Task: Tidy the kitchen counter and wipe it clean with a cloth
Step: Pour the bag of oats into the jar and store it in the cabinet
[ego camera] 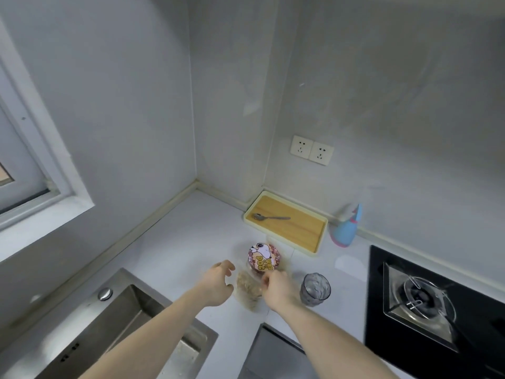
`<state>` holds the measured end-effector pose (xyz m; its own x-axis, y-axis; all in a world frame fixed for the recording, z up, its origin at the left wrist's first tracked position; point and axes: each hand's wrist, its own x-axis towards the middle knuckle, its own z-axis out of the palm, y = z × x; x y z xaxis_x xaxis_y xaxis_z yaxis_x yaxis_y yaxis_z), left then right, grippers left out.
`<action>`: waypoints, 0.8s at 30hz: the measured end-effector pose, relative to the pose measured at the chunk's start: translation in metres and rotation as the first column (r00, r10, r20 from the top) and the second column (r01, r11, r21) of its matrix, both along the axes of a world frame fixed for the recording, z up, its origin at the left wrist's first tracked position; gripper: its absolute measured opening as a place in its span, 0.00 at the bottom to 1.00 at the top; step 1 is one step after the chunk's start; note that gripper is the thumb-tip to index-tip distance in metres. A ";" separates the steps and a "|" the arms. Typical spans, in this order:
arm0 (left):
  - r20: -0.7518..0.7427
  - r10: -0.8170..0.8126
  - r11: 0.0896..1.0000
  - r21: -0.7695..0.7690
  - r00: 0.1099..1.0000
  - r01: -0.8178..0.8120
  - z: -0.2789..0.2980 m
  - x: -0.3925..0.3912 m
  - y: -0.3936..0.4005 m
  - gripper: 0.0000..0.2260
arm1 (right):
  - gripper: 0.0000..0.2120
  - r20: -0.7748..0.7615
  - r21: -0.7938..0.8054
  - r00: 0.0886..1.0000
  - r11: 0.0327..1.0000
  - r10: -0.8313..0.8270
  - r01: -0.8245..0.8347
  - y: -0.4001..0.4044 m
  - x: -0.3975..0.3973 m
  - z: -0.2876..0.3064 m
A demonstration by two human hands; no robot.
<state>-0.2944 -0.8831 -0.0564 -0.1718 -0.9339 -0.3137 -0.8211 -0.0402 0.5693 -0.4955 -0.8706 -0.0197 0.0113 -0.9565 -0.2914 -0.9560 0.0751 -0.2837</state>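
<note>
A round container with a cartoon-dog lid (264, 258) stands on the pale counter (191, 242). In front of it lies a clear bag of beige crumbly stuff (248, 291). My left hand (217, 283) hovers just left of the bag, fingers curved and spread, holding nothing. My right hand (276, 287) is at the bag's right edge below the container; its fingertips are blurred, and whether they pinch the bag is unclear. A grey textured glass (314, 289) stands right of my right hand.
A wooden tray with a cream rim (322, 233) holds a metal spoon (270, 217) by the back wall. A blue spray bottle (346, 228) stands beside it. A steel sink (123, 324) is at the left, a black gas hob (437, 305) at the right.
</note>
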 end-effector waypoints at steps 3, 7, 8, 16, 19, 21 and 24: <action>-0.021 0.006 1.000 -0.001 1.000 -0.006 0.001 0.003 -0.003 0.24 | 0.14 0.000 -0.042 1.000 0.999 0.014 -0.014 -0.005 0.001 -0.002; -0.072 0.002 0.998 -0.056 0.997 -0.006 0.019 0.010 -0.005 0.23 | 0.08 0.089 -0.118 0.994 0.992 0.059 -0.049 -0.005 0.003 0.015; -0.083 -0.008 0.996 -0.091 0.997 0.001 0.028 0.013 -0.005 0.23 | 0.07 0.104 -0.149 0.991 0.987 0.083 -0.067 -0.006 0.002 0.025; -0.059 -0.190 0.882 -0.448 0.980 0.144 0.138 0.022 -0.010 0.03 | 0.05 0.161 -0.422 0.951 0.889 0.265 -0.176 -0.010 -0.019 0.144; -0.093 -0.150 0.809 -0.584 0.984 0.068 0.191 0.017 -0.016 0.04 | 0.04 0.173 -0.531 0.938 0.831 0.299 -0.166 -0.018 -0.022 0.195; -0.171 -0.139 0.752 -0.660 0.975 -0.009 0.228 0.015 -0.020 0.04 | 0.04 0.198 -0.606 0.929 0.784 0.314 -0.135 -0.022 -0.025 0.227; -0.220 -0.125 0.651 -0.754 0.967 -0.087 0.288 0.011 -0.025 0.03 | 0.03 0.225 -0.700 0.920 0.710 0.320 -0.076 -0.026 -0.028 0.279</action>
